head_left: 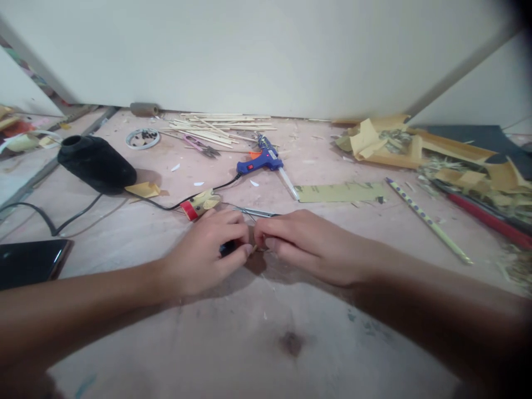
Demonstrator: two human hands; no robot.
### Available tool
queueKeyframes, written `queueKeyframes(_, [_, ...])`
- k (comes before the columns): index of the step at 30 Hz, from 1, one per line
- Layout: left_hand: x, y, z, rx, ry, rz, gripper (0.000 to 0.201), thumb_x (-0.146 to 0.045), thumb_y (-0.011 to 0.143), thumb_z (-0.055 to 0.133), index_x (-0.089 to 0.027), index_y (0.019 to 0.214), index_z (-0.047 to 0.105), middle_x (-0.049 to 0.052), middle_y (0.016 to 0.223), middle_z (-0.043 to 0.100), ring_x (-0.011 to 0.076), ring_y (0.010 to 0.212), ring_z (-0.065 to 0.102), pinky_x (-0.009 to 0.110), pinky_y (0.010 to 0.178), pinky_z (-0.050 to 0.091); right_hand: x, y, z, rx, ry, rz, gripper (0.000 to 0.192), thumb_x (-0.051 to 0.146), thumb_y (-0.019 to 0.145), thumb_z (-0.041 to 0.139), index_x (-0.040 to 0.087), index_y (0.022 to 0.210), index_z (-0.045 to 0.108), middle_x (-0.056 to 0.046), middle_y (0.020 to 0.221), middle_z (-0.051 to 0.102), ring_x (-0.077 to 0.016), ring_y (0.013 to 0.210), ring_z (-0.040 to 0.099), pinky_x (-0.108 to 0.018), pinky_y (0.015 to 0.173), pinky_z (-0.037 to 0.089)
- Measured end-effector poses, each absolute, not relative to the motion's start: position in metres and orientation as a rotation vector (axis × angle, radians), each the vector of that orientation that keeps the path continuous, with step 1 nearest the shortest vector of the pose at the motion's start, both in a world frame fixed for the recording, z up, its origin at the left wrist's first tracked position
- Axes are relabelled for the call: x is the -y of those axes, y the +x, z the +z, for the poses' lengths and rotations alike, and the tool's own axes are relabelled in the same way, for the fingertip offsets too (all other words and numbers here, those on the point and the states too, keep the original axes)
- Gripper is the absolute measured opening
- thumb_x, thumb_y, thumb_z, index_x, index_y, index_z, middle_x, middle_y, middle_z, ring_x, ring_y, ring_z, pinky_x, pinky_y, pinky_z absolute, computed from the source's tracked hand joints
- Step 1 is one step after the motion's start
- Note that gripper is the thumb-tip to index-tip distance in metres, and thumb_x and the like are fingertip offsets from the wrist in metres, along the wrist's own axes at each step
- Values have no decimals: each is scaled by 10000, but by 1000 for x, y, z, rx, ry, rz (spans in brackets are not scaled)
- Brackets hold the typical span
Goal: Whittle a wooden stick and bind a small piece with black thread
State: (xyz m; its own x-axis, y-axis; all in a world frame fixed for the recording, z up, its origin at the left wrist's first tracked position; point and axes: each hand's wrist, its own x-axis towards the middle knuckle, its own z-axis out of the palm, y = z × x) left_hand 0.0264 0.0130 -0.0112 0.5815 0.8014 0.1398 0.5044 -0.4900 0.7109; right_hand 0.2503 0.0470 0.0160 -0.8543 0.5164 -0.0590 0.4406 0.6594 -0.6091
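Works over a pale, stained worktop (199,343), facing a smooth, upright white panel (266,55). Has folded, stiff-looking tan sheets (368,139) at far right, beside papery, curled shavings (399,141). Has a dull black bottle (97,166) at left, rounded and open-necked, and nearer, a flat, glossy phone (33,260). Brings the left hand (208,241) and right hand (310,241) close together at the middle. Sees thin, straight wooden sticks (208,130) heaped loosely near the panel, then a blue plastic glue gun (264,158) with a translucent rod poking out. Sees also a flat yellowish strip (341,193), a slim dotted pencil (428,219) and a round white lid (142,147) holding dark crumbs. Pinches a tiny tan sliver (254,250) between left thumb and forefinger, low between both hands. Bends the right fingers close to the sliver; cannot tell whether gripping or merely touching.
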Motion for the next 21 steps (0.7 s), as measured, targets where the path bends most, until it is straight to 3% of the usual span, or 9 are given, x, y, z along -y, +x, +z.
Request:
queueKeyframes(6, [-13, 27, -12, -1024, 2216, 602, 224, -131, 982, 519, -169, 780, 610, -7, 793, 619, 176, 811, 520, 357, 798, 353, -44, 248, 4, 2661, -767, 854, 24, 187, 939, 558, 188, 926, 579, 19, 762, 621, -127, 641, 521, -247, 609, 323])
queueKeyframes(15, [-15, 26, -13, -1055, 2225, 577, 321, -218, 1051, 413, -169, 777, 572, 21, 805, 597, 197, 820, 508, 369, 802, 352, -42, 244, -10, 2781, -650, 125, 208, 270, 1034, 470, 159, 927, 609, -38, 827, 668, -159, 634, 511, -296, 612, 303])
queueKeyframes(21, [-12, 23, -10, -1020, 2201, 584, 163, -192, 923, 481, -175, 777, 552, 35, 821, 594, 223, 849, 515, 389, 788, 365, -41, 246, -17, 2723, -606, 148, 196, 216, 1020, 462, 173, 935, 633, -18, 834, 693, -147, 634, 508, -296, 620, 308])
